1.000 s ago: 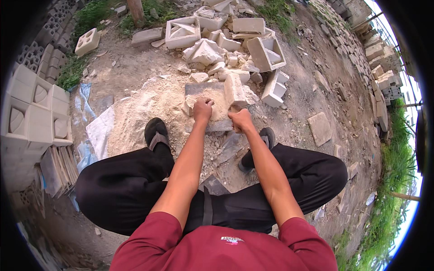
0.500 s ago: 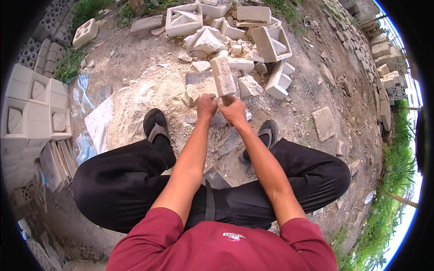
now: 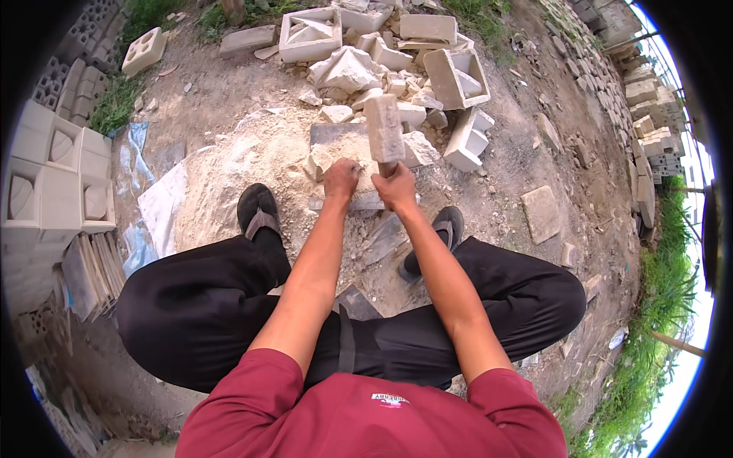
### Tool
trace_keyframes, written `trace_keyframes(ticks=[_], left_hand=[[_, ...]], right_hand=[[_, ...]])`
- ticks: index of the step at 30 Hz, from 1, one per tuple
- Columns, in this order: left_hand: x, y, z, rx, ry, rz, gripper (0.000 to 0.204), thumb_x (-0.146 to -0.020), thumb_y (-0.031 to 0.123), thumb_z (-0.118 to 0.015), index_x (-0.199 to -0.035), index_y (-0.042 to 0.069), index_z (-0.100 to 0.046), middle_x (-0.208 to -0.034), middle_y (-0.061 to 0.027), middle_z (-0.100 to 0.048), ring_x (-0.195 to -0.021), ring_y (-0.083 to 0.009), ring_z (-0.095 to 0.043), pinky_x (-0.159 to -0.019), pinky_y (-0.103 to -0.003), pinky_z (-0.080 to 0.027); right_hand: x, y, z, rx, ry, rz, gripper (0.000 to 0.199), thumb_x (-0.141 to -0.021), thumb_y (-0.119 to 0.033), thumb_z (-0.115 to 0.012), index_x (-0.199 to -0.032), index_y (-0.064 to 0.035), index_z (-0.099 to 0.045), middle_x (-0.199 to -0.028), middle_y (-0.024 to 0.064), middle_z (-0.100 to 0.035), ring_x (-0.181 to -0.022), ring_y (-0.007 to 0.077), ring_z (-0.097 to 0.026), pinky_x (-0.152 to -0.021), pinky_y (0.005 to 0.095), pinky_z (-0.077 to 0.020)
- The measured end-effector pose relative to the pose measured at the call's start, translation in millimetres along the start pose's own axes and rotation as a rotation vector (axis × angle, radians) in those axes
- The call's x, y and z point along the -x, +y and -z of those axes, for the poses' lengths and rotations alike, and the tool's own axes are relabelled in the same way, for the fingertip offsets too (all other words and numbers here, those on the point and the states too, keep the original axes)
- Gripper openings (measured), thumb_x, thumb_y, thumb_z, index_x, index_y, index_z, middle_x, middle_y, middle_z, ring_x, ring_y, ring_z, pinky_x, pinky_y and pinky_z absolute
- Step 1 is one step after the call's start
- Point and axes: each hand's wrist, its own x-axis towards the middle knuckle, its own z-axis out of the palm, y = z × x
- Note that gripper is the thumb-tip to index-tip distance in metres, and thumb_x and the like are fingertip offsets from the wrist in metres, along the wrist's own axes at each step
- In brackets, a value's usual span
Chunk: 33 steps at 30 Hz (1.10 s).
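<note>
While the right hand [image 3: 395, 188] has its fingers wrapped around the short handle [image 3: 388, 168] of a block-headed hammer [image 3: 384, 128] in the head view, the hammer's dusty head points away from the person, above the right part of a dark slab [image 3: 336, 133]. Just to its left, the left hand [image 3: 342, 179] is over the slab with curled fingers; whether they pinch anything cannot be told. Pale crumbs [image 3: 229, 183] cover much of the slab and nearby ground, a pale chunk [image 3: 312, 169] sits beside the left hand, and broken blocks [image 3: 347, 70] lie heaped beyond.
</note>
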Motion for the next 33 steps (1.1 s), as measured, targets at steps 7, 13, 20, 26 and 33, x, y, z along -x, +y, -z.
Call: trace_keyframes(ticks=[7,13,20,26,33], left_hand=[[-2.3,-5.6,-3.4,-0.061,-0.013,-0.06,0.019,-0.077,0.008,-0.06,-0.09,0.013,-0.073,-0.094,-0.0112,-0.066,-0.089,-0.0322,-0.064,-0.08,-0.041,-0.052],[7.9,7.8,-1.4,0.056,-0.007,0.079,0.024,-0.079,0.009,-0.059,-0.099,0.011,-0.072,-0.094,-0.0159,-0.068,-0.087,-0.0355,-0.065,-0.081,-0.042,-0.051],[23.7,14.2,-11.0,0.193,0.135,0.072,0.028,-0.082,0.014,-0.058,-0.106,0.003,-0.069,-0.097,-0.0229,-0.067,-0.092,-0.0397,-0.064,-0.083,-0.042,-0.05],[22.9,17.7,-10.2,0.602,0.295,0.32,0.048,-0.091,0.022,-0.041,-0.125,-0.008,-0.056,-0.12,-0.0278,-0.06,-0.115,-0.0369,-0.057,-0.099,-0.035,-0.044],[-0.7,12.2,0.0,0.856,0.517,0.186,0.047,-0.097,0.025,-0.034,-0.122,-0.009,-0.054,-0.117,-0.0226,-0.062,-0.111,-0.0289,-0.06,-0.098,-0.034,-0.046]], right_hand=[[-7.2,9.9,4.1,0.305,-0.356,-0.246,0.045,-0.068,-0.026,-0.07,-0.1,0.006,-0.066,-0.094,0.0277,-0.067,-0.093,0.0384,-0.067,-0.081,0.0397,-0.0531],[1.1,12.2,1.9,0.012,-0.115,-0.134,0.051,-0.066,-0.032,-0.072,-0.098,0.0068,-0.065,-0.094,0.0279,-0.067,-0.094,0.0389,-0.066,-0.082,0.04,-0.0529],[2.1,25.7,-3.3,0.212,-0.313,-0.262,0.042,-0.068,-0.028,-0.07,-0.09,0.0078,-0.066,-0.091,0.0308,-0.066,-0.092,0.043,-0.065,-0.081,0.0435,-0.0531],[9.0,-14.6,-9.9,-0.013,-0.155,-0.11,0.043,-0.068,-0.027,-0.07,-0.092,0.0092,-0.066,-0.089,0.029,-0.067,-0.09,0.0421,-0.066,-0.079,0.0423,-0.0533],[7.3,17.5,-23.0,0.329,-0.376,-0.215,0.039,-0.067,-0.026,-0.069,-0.082,0.0092,-0.066,-0.084,0.0287,-0.066,-0.083,0.0372,-0.068,-0.075,0.0418,-0.0536]])
